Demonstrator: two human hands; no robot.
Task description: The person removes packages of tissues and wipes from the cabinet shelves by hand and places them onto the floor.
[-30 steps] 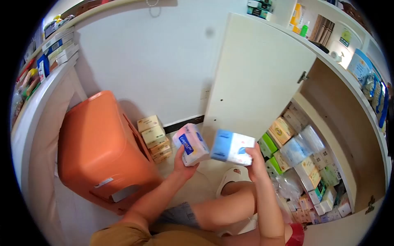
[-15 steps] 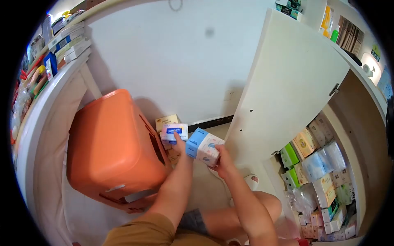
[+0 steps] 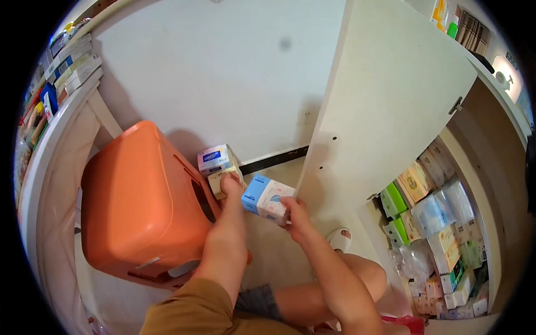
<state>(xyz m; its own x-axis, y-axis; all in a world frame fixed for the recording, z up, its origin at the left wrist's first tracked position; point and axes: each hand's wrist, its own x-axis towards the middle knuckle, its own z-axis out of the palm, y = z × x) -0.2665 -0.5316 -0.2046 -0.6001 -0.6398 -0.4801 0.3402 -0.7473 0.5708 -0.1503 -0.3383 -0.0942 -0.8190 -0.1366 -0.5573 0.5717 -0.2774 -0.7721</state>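
Observation:
A white and pink tissue pack with a blue label (image 3: 213,159) lies on top of the stacked yellowish packs (image 3: 219,181) by the wall. My left hand (image 3: 230,184) is at the front of that stack, just below the labelled pack; its fingers are mostly hidden, and whether it grips anything is unclear. To its right, my right hand (image 3: 296,216) holds a blue and white pack (image 3: 269,199) by its right end, above the floor.
An orange plastic box (image 3: 131,201) stands left of the stack. On the right, a white cabinet door (image 3: 385,100) stands open beside a shelf of tissue packs (image 3: 415,181) and a clear plastic bag (image 3: 416,262). A cluttered white table edge (image 3: 56,134) runs along the left.
The labelled pack went from my left hand onto the stack, and my left hand came down off it. My right hand still holds the blue and white pack, now slightly lower.

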